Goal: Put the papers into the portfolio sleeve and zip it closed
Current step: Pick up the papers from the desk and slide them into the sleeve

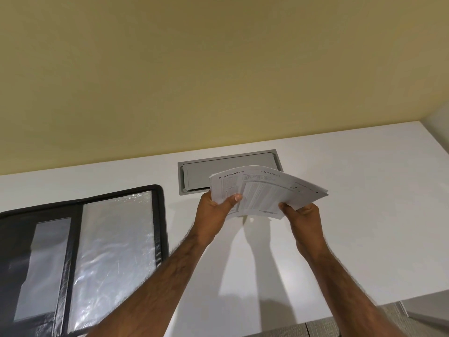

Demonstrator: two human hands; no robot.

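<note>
I see the table [364, 215] run back to a yellow wall [218, 69]. The portfolio [80, 251] lies open at its left edge, well apart from the papers [264, 190]. I hold these above the table, before a grey hatch [228, 171]. My left hand [213, 210] grips their left corner, and my right hand [303, 220] grips the near edge.
</note>
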